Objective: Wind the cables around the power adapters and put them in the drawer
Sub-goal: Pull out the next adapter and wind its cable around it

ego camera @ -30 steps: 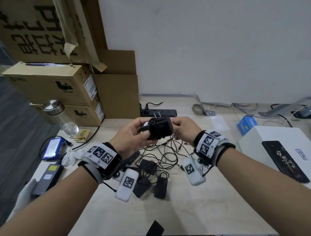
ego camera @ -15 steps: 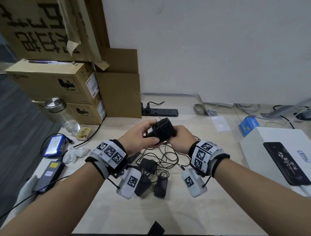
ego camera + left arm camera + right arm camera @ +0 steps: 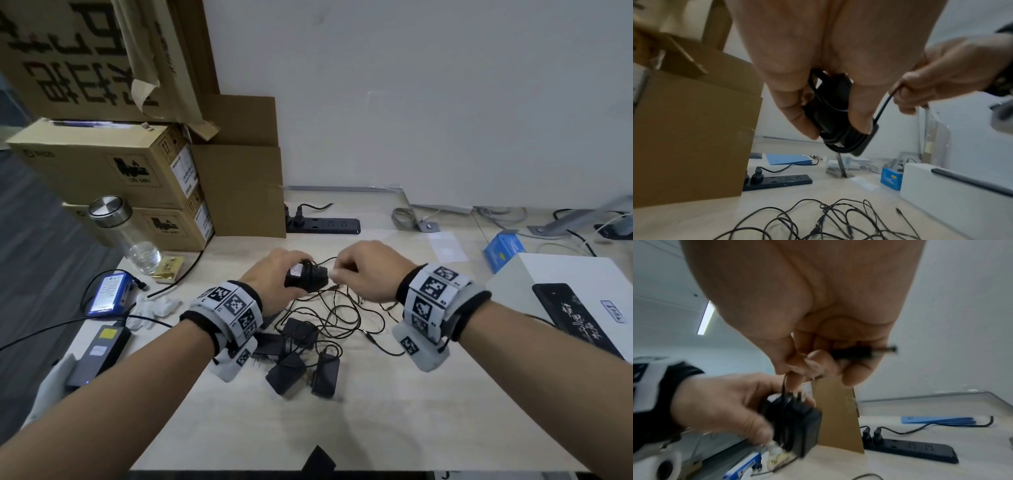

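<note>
Matt black plastic power adapter [image 3: 306,278]; pale, smooth, seemingly wood-laminate table [image 3: 376,411]; brown cardboard boxes [image 3: 113,164].

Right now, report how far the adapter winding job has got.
Done: nothing stowed; no drawer is in view. In hand: the left hand grips a black power adapter with several cable turns around it, while the right hand pinches the cable end. Left: the loose adapters and tangled cables on the desk.
</note>
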